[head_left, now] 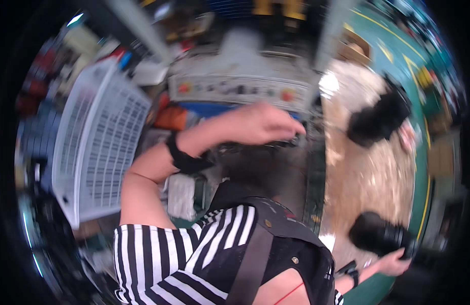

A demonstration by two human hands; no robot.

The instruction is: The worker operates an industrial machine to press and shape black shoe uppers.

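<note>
My left hand (268, 124) reaches across the front of a machine, below its pale control panel (235, 89). Motion smears its fingers, and a small dark shape lies just under the fingertips; whether they hold it I cannot make out. On the far right, low in view, my right hand (394, 263) grips the end of a thick black cylinder-like part (381, 235) over the table's edge. Another black, bulky part (380, 117) lies farther back on the brown, shiny tabletop (372, 178). Blur hides the details of both parts.
A big white slatted plastic crate (105, 147) stands tilted on the left. An orange thing (171, 118) lies beside the machine, and a pale wrapped block (181, 196) sits below my left forearm. At the table's far end is an open cardboard box (354, 48). Green floor with yellow lines (423, 168) runs along the right.
</note>
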